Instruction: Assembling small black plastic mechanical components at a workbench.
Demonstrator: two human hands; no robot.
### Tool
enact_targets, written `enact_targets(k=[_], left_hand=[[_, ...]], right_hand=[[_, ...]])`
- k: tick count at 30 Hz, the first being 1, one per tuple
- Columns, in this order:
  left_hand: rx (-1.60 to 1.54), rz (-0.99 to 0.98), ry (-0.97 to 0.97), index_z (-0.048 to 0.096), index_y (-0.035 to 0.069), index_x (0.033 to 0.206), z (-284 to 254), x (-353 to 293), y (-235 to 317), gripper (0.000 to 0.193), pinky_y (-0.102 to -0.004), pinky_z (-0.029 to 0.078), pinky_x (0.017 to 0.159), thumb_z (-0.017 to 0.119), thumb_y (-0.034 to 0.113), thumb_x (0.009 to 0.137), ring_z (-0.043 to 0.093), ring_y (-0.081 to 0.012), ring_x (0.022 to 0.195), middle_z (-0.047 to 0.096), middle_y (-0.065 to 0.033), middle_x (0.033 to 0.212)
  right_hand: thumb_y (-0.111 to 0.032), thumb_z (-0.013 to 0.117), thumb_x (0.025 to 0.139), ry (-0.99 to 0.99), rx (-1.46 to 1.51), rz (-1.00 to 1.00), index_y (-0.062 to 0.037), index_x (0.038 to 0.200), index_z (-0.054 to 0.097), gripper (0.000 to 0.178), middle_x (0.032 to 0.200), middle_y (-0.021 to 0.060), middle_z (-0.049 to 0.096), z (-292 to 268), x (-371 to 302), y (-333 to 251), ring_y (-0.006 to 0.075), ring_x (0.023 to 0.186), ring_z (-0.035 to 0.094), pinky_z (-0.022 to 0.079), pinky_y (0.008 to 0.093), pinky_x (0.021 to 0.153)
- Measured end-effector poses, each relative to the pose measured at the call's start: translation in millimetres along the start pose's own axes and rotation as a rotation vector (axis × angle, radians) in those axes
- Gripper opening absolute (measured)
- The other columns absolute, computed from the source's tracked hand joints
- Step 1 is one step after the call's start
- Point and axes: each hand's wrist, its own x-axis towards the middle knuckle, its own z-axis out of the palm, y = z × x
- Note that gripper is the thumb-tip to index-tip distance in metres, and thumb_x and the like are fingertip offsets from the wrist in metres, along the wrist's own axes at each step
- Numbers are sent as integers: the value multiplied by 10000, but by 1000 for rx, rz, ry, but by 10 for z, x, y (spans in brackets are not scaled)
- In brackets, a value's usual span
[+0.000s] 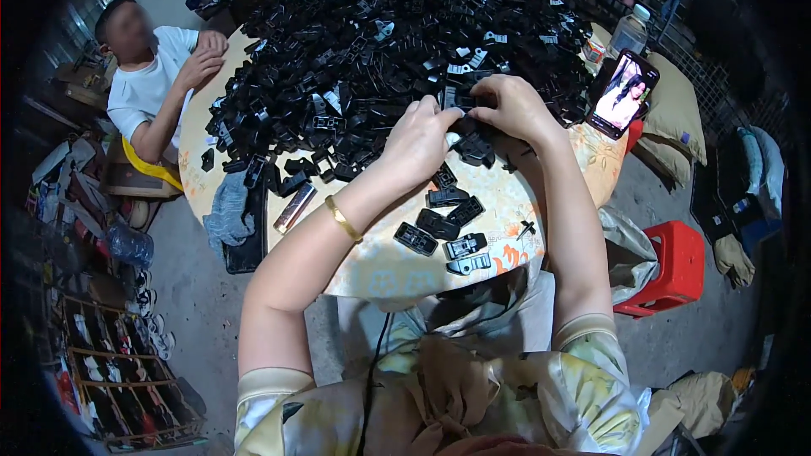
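Note:
My left hand point(420, 140) and my right hand point(521, 110) meet at the front edge of a large heap of small black plastic parts point(372, 42). Fingers and thumbs of both are closed on one small black plastic part point(465, 103) between them. My fingertips cover most of it, so its exact shape is hidden. Below my hands, several loose black plastic parts point(438, 223) lie on the tabletop, one with a pale grey piece point(470, 264). A gold bracelet point(343, 219) circles my left wrist.
The round, flower-patterned table point(376, 266) carries the heap. At its right stand a lit phone point(623, 95) and a clear bottle point(630, 32). A lighter-like object point(295, 208) and a grey-blue cloth point(229, 213) lie left. Another person point(152, 76) sits far left; a red stool point(672, 270) stands right.

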Motion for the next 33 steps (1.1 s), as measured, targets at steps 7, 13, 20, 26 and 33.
enact_targets(k=[7,13,20,26,33], left_hand=[[-29,-46,-58,607,0,981,66,32,-37,244,-387,438,825,584,32,740,516,-331,922,530,-170,929],[-79,101,63,586,-24,837,130,-65,-12,142,-371,444,798,609,-5,697,523,-336,882,552,-163,925],[-873,-510,-7,462,-20,978,-253,0,-19,261,-203,498,607,645,34,799,590,-90,697,588,-60,794],[-257,-190,169,559,-33,1003,-351,-24,-190,299,-209,429,586,689,100,768,481,-52,630,559,-2,771],[-1032,-319,109,572,-35,1015,-459,11,-228,247,-216,480,706,654,66,804,565,-68,795,605,-40,938]], right_hand=[[-110,622,769,446,-18,-165,-44,1033,627,272,976,114,632,104,90,-70,266,917,579,469,349,807],[-80,630,768,350,-76,-231,-69,1159,561,398,1147,122,579,408,393,-45,290,1085,516,420,386,900],[-63,674,706,425,60,-165,-26,1013,603,317,945,125,614,365,406,8,289,878,591,478,354,772],[-34,682,744,421,396,-146,-9,984,605,254,889,81,651,167,234,-290,125,788,625,496,247,719],[-1,649,764,374,510,-262,0,959,638,195,915,81,652,106,59,-551,141,803,637,514,259,729]])
